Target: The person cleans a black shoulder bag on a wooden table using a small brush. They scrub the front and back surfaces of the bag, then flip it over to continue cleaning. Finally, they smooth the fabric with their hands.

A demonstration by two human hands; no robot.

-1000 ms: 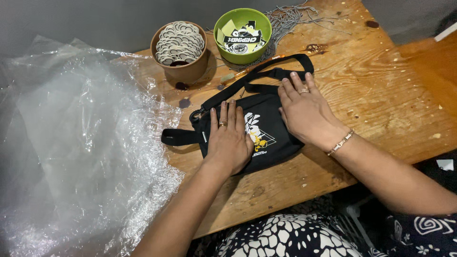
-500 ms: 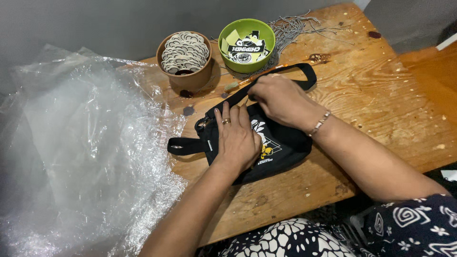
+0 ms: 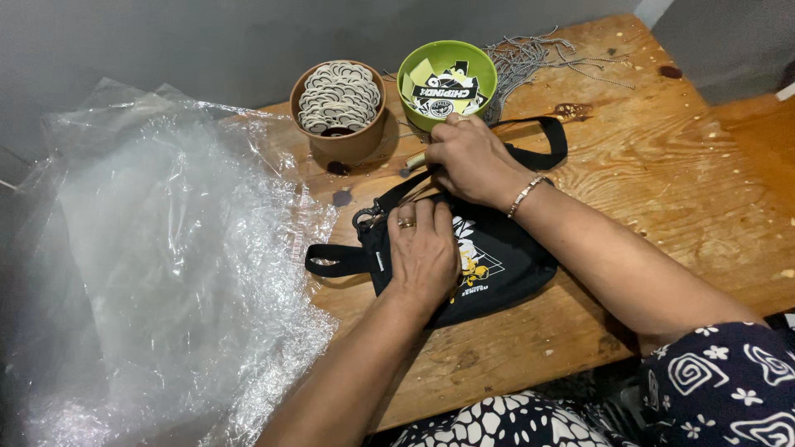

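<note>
Flat on the wooden bench, near its front edge, lies a small black fabric pouch bag with a printed yellow-and-white emblem on its face. The left hand rests palm-down on the left half of the bag, fingers spread and pressing it to the wood, not clenched around anything. The right hand sits at the bag's upper edge with its fingers curled inward; its grip looks pinched on something at the top seam or on the strap there, though the fingertips are hidden, so exactly what is held cannot be told.

Judging by how it sags and creases under the palms, the bag is soft, light and limp, and appears empty or nearly so. It would fold rather than keep its shape, so a flat holding-down hand suits it better than a squeeze. The woven black strap loops out past the right hand toward the back of the bench, and a short strap end sticks out to the left; both give firm places to take hold, as does the metal clip at the upper left corner. The cloth looks matte, not slippery.

Beyond the bag stand a brown cup full of round pale tags and a green bowl of printed labels, with a tangle of thin bead chains behind. A crumpled clear plastic sheet covers the left side.
</note>
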